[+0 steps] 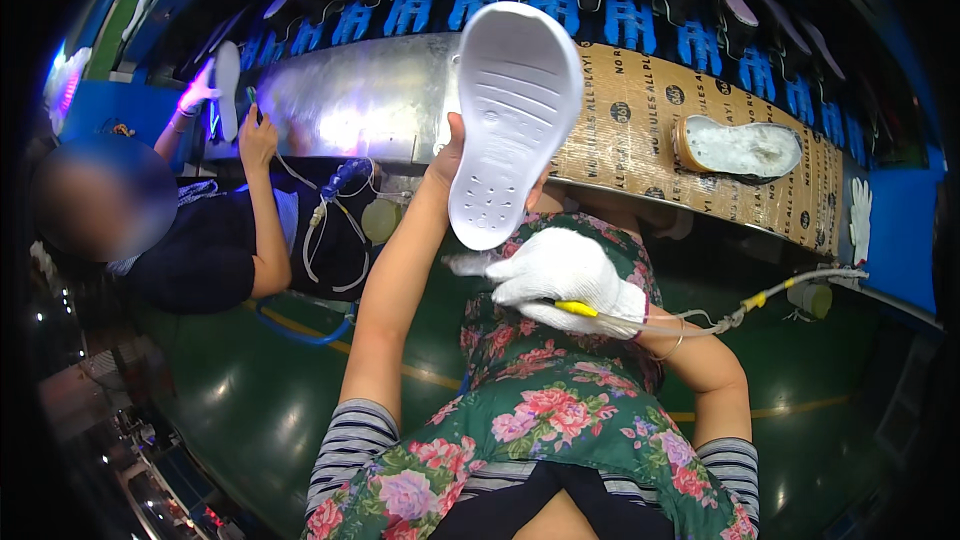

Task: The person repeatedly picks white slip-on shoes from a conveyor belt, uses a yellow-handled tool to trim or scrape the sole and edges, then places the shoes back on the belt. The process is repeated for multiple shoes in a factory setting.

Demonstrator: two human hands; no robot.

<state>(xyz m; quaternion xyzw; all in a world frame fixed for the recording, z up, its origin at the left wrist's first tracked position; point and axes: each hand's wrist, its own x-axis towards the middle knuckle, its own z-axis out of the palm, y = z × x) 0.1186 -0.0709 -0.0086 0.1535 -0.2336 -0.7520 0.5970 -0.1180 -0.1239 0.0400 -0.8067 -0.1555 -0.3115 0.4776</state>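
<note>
My bare left hand (447, 162) grips a white shoe sole (508, 125) by its edge, and its fingertips show at the far side. The sole stands tilted up in front of me, showing a ridged upper part and a lower part with small holes. My right hand (567, 275) wears a white knit glove and is closed round a hose-fed brush. The brush's tip (470, 265) is blurred, just below the sole's lower end. Yellow tape (577, 308) wraps the tool where it leaves the glove, and a clear hose (690, 328) runs off to the right.
Ahead is a metal bench (370, 90) with a cardboard sheet (640, 120). A sole-shaped piece with a white coating (745, 147) lies on it. Blue racks (555, 15) line the back. A white glove (860, 220) hangs at right. On the left, a co-worker's gloved hand (200, 90) holds another sole.
</note>
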